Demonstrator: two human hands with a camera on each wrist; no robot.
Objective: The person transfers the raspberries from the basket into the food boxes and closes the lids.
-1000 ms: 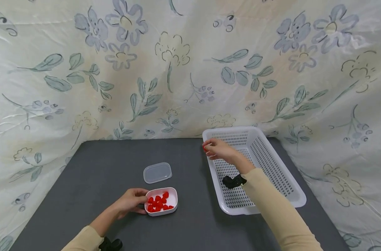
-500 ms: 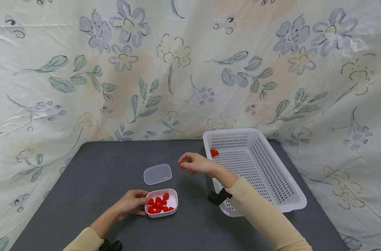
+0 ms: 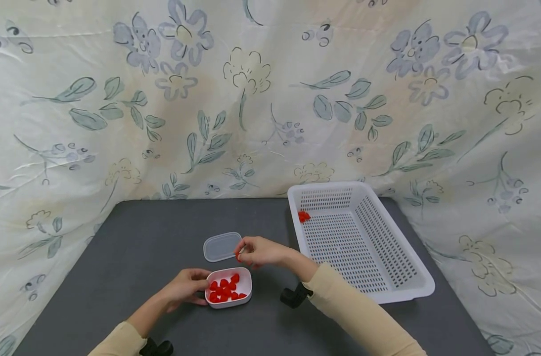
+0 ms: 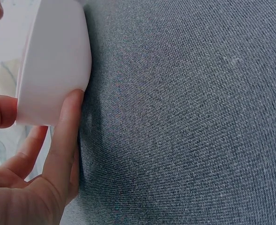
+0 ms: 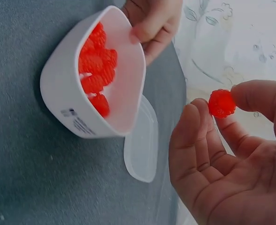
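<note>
Small dark print on the outer wall of the white plastic container (image 5: pixel 88 93), too blurred to read, no other text, labels or numbers legible anywhere

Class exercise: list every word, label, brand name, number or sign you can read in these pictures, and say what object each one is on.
Small dark print on the outer wall of the white container, right wrist view: too small and blurred to read.
Clear lid: no text shows.
White basket: no text shows.
Flowered cloth: drawn flowers and leaves only, no words.
Nothing readable anywhere else.
</note>
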